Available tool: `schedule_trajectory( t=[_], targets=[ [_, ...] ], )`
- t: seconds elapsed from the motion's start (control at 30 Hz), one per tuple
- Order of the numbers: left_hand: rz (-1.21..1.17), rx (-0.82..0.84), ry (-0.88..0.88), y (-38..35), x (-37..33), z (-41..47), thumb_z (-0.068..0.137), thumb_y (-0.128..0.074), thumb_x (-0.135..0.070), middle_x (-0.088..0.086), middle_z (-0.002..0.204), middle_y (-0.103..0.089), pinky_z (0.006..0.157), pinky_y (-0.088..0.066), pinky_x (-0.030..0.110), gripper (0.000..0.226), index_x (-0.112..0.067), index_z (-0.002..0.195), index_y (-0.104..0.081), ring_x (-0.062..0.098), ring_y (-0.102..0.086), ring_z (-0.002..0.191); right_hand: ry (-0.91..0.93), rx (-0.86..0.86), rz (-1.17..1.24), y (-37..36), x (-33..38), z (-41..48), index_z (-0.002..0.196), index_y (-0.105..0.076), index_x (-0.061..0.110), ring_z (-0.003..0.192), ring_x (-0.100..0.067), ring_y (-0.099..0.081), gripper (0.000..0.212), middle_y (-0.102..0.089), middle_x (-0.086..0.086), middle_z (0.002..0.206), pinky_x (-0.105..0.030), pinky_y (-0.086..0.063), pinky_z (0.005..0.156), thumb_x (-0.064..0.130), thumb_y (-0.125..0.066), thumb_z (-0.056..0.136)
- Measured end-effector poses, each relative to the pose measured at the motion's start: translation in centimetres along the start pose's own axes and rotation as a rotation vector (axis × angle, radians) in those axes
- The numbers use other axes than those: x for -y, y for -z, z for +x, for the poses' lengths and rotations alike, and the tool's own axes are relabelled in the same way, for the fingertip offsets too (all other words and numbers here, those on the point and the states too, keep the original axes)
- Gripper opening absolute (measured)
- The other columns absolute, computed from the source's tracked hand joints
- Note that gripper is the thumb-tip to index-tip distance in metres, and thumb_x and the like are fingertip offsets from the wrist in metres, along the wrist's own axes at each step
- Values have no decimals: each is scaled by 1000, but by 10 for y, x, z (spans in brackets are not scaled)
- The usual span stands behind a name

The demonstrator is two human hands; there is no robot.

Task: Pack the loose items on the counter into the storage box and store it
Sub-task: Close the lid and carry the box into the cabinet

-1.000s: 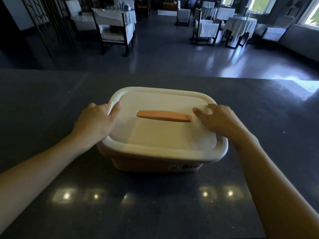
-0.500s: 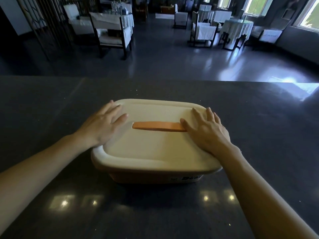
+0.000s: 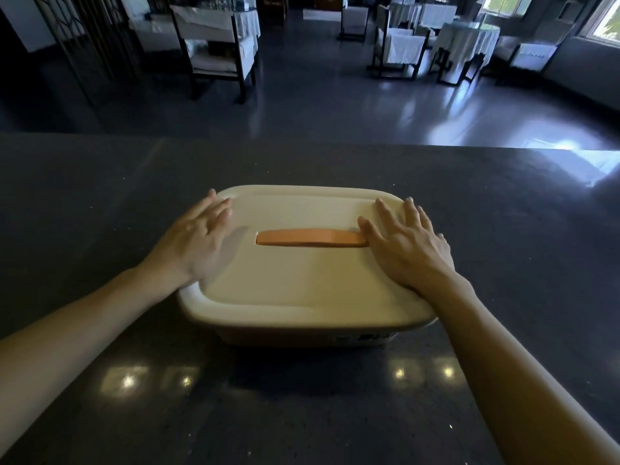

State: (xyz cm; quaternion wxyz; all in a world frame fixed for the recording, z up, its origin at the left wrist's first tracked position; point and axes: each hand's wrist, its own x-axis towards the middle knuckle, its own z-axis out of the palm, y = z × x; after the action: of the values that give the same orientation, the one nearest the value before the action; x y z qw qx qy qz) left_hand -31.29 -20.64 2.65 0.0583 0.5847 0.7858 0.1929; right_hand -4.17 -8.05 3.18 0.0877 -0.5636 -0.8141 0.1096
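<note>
Your left hand [image 3: 198, 243] lies flat and open on the left side of the cream plastic lid [image 3: 302, 280], fingers extended and spread slightly, palm down; it grips nothing and only presses on the surface, with the fingertips [image 3: 219, 204] reaching toward the far left corner. The cream rounded-rectangular plastic storage box [image 3: 335, 337] sits closed at the centre of the dark speckled stone counter [image 3: 100, 213], its lid seated over the rim. A flat orange plastic handle [image 3: 310, 237] lies recessed across the middle of the lid, between your two hands. A printed label on the near right wall of the box is too blurred to read. Your right hand [image 3: 407, 251] also rests palm down and open on the right side of the lid, fingers splayed, holding nothing; its thumb touches the right end of the orange handle. Beyond the counter stand dark-framed chairs [image 3: 218, 48] and tables draped in white cloth [image 3: 469, 41].
</note>
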Motion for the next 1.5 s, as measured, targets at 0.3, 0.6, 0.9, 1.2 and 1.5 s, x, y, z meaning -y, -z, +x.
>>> schedule_trajectory(
  t=[0.3, 0.6, 0.9, 1.2, 1.5],
  targets=[
    [-53, -1, 86, 5, -2, -1, 97, -13, -43, -5, 155, -14, 111, -16, 38, 52, -25, 146, -21, 13, -13, 142, -53, -66, 237, 11, -9, -1, 144, -20, 35, 136, -26, -28, 47, -13, 7, 155, -42, -36, 92, 44, -21, 98],
    [-191, -102, 174, 7, -5, -1, 101, -20, -32, -1, 152, -29, 110, -17, 29, 47, -18, 143, -33, 14, -24, 139, -91, -59, 226, 11, -9, -4, 143, -24, 34, 133, -21, -34, 46, -18, 16, 153, -42, -33, 99, 31, -20, 98],
    [-492, -161, 541, 3, -4, -5, 93, -38, -46, 6, 149, -33, 101, -29, 42, 60, -25, 146, -18, 29, -34, 133, -219, 16, 325, 14, -9, -8, 130, -26, 52, 82, -27, -45, 36, -50, -12, 121, -39, -35, 75, 48, -21, 94],
    [-414, -229, 610, 5, -10, -11, 87, -51, -49, 14, 144, -37, 95, -35, 43, 76, -12, 145, -18, 32, -41, 127, -253, -204, 184, 10, -5, -10, 144, -18, 19, 107, -40, -52, 65, -47, -20, 127, -41, -36, 73, 51, -39, 92],
    [-117, -284, 474, 7, -16, -13, 91, -50, -42, 19, 125, -54, 79, -50, 48, 75, -17, 147, -6, 37, -58, 103, -220, -259, 146, 12, -1, -11, 109, -55, -1, 92, -37, -53, 50, -50, -20, 108, -39, -39, 67, 45, -49, 90]
  ],
)
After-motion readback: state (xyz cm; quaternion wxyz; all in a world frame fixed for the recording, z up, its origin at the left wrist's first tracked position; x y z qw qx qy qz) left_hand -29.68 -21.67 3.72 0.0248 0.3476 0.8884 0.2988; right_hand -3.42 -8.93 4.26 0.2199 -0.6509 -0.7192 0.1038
